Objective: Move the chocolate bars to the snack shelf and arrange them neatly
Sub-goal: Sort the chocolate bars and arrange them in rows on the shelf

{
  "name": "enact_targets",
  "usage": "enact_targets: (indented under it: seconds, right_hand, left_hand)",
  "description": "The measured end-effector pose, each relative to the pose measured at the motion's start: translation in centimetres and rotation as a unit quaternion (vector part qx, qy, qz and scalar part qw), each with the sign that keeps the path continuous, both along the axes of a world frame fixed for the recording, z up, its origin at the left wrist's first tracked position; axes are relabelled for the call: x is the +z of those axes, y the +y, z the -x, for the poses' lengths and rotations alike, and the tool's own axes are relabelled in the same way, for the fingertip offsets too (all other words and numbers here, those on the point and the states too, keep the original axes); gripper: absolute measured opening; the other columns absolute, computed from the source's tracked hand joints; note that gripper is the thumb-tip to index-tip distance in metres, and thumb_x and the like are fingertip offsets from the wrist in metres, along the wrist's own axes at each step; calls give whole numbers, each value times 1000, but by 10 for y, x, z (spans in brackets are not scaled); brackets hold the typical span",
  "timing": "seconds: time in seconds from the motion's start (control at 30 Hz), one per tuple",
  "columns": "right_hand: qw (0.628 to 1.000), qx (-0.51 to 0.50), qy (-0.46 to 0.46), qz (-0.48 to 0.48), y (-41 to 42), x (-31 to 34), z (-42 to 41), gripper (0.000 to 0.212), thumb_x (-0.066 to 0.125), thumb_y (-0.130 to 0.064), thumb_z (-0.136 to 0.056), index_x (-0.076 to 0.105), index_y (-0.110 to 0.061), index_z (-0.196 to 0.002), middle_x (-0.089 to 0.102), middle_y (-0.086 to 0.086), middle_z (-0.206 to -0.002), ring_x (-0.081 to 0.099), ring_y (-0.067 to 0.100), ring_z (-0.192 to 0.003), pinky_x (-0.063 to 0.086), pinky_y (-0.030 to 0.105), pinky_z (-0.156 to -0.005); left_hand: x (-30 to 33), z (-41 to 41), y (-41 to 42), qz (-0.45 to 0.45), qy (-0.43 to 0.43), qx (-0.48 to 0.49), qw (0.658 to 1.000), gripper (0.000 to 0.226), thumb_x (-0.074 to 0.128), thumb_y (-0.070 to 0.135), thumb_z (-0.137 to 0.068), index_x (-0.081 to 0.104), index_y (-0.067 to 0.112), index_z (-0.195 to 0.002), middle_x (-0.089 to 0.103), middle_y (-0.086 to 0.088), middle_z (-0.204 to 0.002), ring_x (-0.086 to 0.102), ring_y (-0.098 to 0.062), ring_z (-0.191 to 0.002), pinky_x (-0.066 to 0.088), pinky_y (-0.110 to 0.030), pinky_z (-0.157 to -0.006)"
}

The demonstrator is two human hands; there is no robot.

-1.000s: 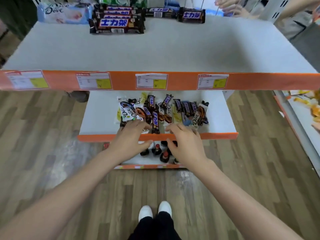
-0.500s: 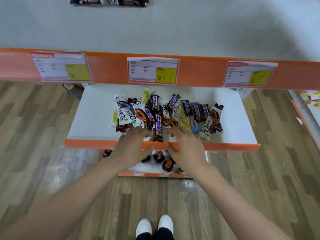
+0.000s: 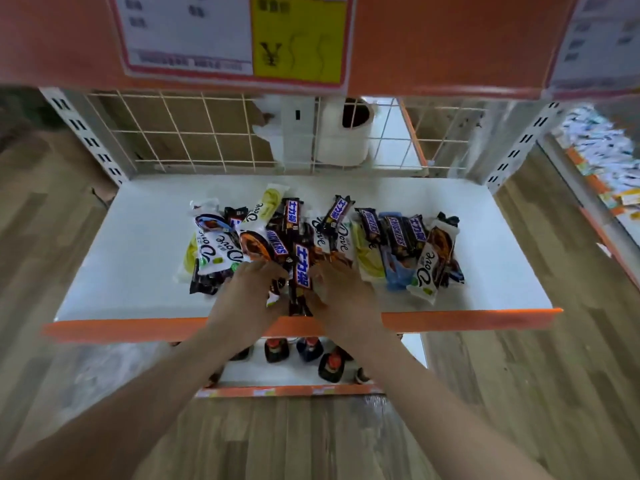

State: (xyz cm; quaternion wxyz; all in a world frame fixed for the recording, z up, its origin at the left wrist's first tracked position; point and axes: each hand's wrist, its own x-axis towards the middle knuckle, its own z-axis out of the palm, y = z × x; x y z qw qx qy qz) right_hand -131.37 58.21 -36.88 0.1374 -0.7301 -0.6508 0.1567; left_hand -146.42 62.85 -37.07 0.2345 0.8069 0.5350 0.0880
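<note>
Shelf [image 3: 138, 237]: held a loose heap of chocolate bars [image 3: 398, 233].
Snickers bar [image 3: 300, 268]: lay between your hands.
Left hand [image 3: 251, 296]: fingers curled, pinching wrappers.
Right hand [image 3: 341, 296]: fingers curled onto bars.

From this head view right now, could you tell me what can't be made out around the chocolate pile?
- Head view: both hands' fingertips, left hand, right hand, hidden in the pile; grip unclear.
- Bars under the top layer, covered by the Snickers bar and others.
- Price label text blurred, top cut off.
- Bottles below, mostly hidden by the shelf edge.
</note>
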Motion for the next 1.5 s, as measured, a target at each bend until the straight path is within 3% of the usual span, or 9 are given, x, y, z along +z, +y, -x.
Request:
enact_targets:
  seconds: [0.23, 0.4, 0.53, 0.77, 0.97, 1.07, 1.2, 1.33, 1.5]
  right_hand:
    - [995, -46, -73, -44, 23, -20, 24, 51, 52, -52, -84, 48, -16, -120, 62, 1, -113, 57, 22, -106, 38, 37, -98]
    - [997, -71, -13, 21, 26, -15, 20, 51, 60, -28, -84, 37, -20, -128, 54, 1, -118, 57, 22, -106, 46, 31, -72]
    - [995, -50, -82, -4, 16, -7, -6, 35, 55, -25, -88, 43, -20, -121, 56, -1, -112, 56, 20, -100, 39, 27, -67]
    - [986, -86, -140, 16, 4, -11, -45, 43, 50, -17, -89, 40, -22, -130, 51, -3, -126, 45, 20, -122, 30, 37, -103]
    - [989, -88, -121, 23, -1, -14, -51, 44, 51, -12, -89, 40, -20, -130, 50, -2, -128, 40, 20, -128, 28, 39, -106]
    - [990, -88, -110, 31, -1, -10, -53, 43, 53, -11, -88, 42, -21, -128, 51, -2, -126, 40, 21, -127, 31, 42, -104]
    - [989, -84, -107, 54, 0, -7, -59, 46, 55, -11, -87, 41, -20, -130, 52, -1, -125, 43, 24, -125, 32, 44, -104]
    - [990, -85, -95, 64, 1, -6, -61, 47, 56, -14, -85, 41, -20, -130, 52, 0, -125, 44, 24, -123, 33, 43, -103]
    - [991, -90, -85, 60, 4, -8, -57, 45, 57, -33, -88, 42, -21, -128, 51, 0, -125, 43, 23, -123, 36, 43, -101]
  left_hand:
    - [-2, -8, 14, -124, 49, -28, 991, 49, 55, 2, -74, 56, 21, -119, 53, 0, -122, 43, -24, -117, 36, -38, -91]
    - [0, -23, 32, -184, 236, -100, 949, 69, 53, 25, -87, 18, 22, -146, 18, 2, -154, 17, -21, -139, 20, -37, -107]
    - [-1, -33, 34, -201, 283, -99, 932, 51, 55, 23, -85, 38, 19, -133, 41, 1, -137, 30, -21, -129, 28, -36, -99]
    - [1, -28, 28, -248, 293, -101, 918, 44, 55, 15, -86, 46, 11, -129, 48, -10, -131, 41, -32, -125, 39, -38, -93]
    - [2, -24, 21, -232, 36, -124, 964, 33, 72, -2, -68, 59, -6, -99, 59, -22, -99, 58, -36, -88, 53, -41, -70]
    - [-1, -36, 13, -143, -152, -44, 977, 27, 63, -3, -79, 56, 0, -104, 54, -15, -105, 51, -14, -75, 41, -22, -63]
    - [-12, -45, 8, -80, -257, 82, 960, 24, 62, 0, -80, 56, 11, -100, 58, -6, -98, 55, -2, -69, 39, -3, -59]
    - [-17, -40, 6, -34, -271, 154, 950, 27, 63, 1, -78, 52, 19, -95, 57, 0, -90, 55, -3, -73, 40, -8, -55]
    - [-18, -41, 3, -32, -166, 59, 984, 36, 57, 6, -86, 53, 9, -121, 40, -5, -113, 45, -8, -72, 36, -7, -64]
